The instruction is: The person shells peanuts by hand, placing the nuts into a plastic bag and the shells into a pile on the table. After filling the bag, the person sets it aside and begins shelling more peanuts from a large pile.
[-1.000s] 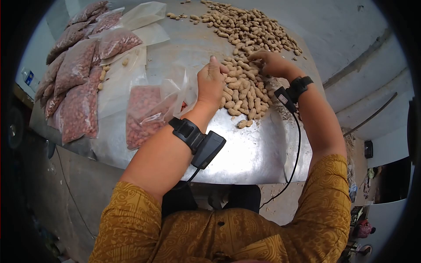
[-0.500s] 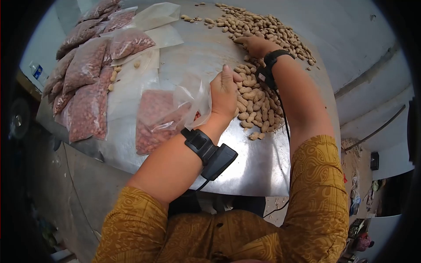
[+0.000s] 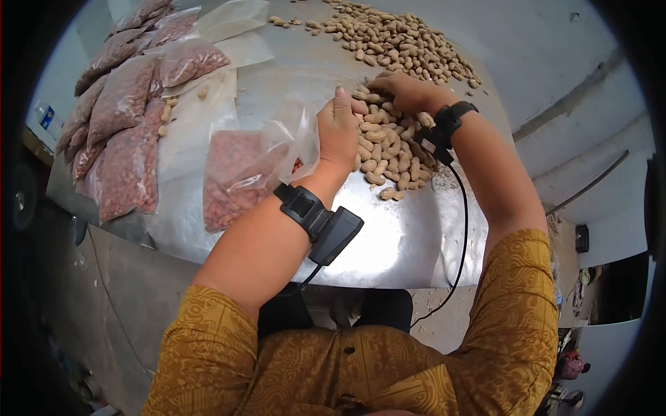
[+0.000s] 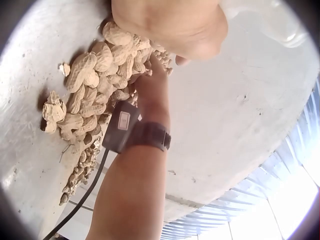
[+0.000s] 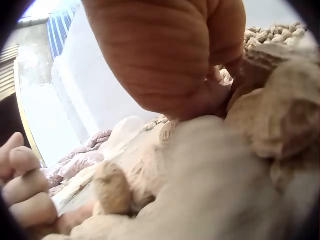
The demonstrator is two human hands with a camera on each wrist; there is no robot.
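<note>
My left hand (image 3: 338, 132) stands on its side at the left edge of the near peanut pile (image 3: 388, 149), thumb up and fingers bent; whether anything lies inside them is hidden. Beside its wrist, the loose clear mouth of a bag of red kernels (image 3: 232, 177) stands raised. Over the back of that pile, my right hand (image 3: 409, 93) reaches down with bent fingers among unshelled peanuts (image 5: 290, 110). The left wrist view shows the right hand (image 4: 152, 85) beyond the pile, fingertips partly hidden.
Filled bags of red kernels (image 3: 125, 97) are stacked at the left of the metal table (image 3: 291, 69), beside empty clear bags (image 3: 232, 21). A larger heap of peanuts (image 3: 409, 45) spreads across the back. Cables hang from both wrist cameras.
The right hand first moved up to the far heap, then came back down to the near pile. Peanuts now reach the pile's back edge near the left fingers. The left hand stays beside the pile.
</note>
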